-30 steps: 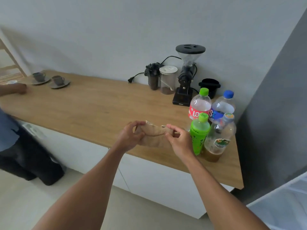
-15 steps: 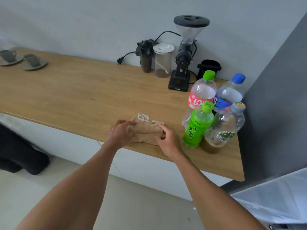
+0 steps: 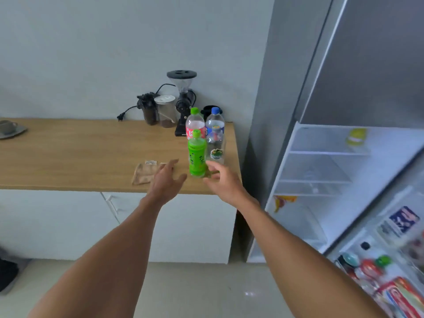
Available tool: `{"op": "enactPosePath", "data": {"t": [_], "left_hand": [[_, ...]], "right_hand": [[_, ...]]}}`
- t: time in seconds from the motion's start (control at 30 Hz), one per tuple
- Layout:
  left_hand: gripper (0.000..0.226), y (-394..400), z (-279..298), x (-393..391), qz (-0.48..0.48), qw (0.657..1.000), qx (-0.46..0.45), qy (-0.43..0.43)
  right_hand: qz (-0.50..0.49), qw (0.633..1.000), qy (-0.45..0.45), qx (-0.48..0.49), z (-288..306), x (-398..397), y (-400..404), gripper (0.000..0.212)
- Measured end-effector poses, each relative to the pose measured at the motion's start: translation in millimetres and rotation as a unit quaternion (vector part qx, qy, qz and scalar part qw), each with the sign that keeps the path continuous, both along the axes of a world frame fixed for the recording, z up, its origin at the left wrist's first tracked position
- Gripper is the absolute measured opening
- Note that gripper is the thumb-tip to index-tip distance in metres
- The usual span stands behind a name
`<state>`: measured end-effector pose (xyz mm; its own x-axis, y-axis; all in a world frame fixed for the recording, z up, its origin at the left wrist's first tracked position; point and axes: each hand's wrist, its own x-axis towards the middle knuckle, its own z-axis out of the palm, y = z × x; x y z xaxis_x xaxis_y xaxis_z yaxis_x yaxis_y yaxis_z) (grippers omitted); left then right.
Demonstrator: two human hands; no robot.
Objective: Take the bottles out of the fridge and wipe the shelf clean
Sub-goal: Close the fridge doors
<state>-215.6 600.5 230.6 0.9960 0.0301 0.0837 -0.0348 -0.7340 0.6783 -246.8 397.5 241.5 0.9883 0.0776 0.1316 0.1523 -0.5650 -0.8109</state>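
Observation:
Several bottles stand at the right end of the wooden counter (image 3: 68,157): a green bottle (image 3: 196,157) in front, a red-labelled one (image 3: 195,125) and a blue-capped one (image 3: 215,125) behind, and a clear one with a green label (image 3: 216,153). A folded brown cloth (image 3: 143,173) lies on the counter left of them. My left hand (image 3: 166,180) hovers open just right of the cloth. My right hand (image 3: 223,180) is open in front of the bottles, holding nothing. The open fridge (image 3: 321,171) on the right shows bare white shelves.
A coffee grinder (image 3: 182,99), a jar (image 3: 166,111) and a black container stand at the back by the wall. A cup on a saucer (image 3: 9,129) sits far left. The fridge door (image 3: 390,260) at lower right holds bottles and packets. White cabinets run below the counter.
Both hands have let go of the brown cloth, which now lies on the counter, and have drawn back. The view has swung right, bringing the open fridge into sight.

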Motion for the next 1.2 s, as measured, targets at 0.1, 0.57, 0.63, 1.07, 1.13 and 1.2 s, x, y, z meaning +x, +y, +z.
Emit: {"op": "enactPosePath", "data": {"t": [0.1,0.57,0.63,1.07,1.13,1.2], "left_hand": [[0.066,-66.1,32.3,-40.4,-0.057,0.998,-0.001,-0.024],[0.069,-405.6,137.8,-96.0,-0.274,0.950,0.037,-0.145],[0.071,-452.0,137.8,-88.0,-0.283,0.944,0.049,-0.164],[0.080,-655.0,138.1,-26.0,-0.231,0.887,0.255,-0.308],[0.082,-659.6,132.3,-17.6,-0.214,0.877,0.280,-0.325],[0.084,-660.1,126.8,-12.3,-0.199,0.867,0.304,-0.340]], "right_hand": [[-0.052,0.998,-0.021,-0.012,35.2,-59.6,-69.0,0.060],[-0.298,0.948,-0.071,-0.090,125.6,-226.5,-405.6,0.051],[-0.319,0.940,-0.064,-0.100,127.5,-231.7,-453.2,0.051],[-0.326,0.921,0.026,-0.213,135.1,-193.6,-679.5,0.061],[-0.302,0.917,0.072,-0.250,136.2,-186.6,-692.0,0.066],[-0.282,0.917,0.109,-0.261,139.6,-181.9,-698.9,0.064]]}}
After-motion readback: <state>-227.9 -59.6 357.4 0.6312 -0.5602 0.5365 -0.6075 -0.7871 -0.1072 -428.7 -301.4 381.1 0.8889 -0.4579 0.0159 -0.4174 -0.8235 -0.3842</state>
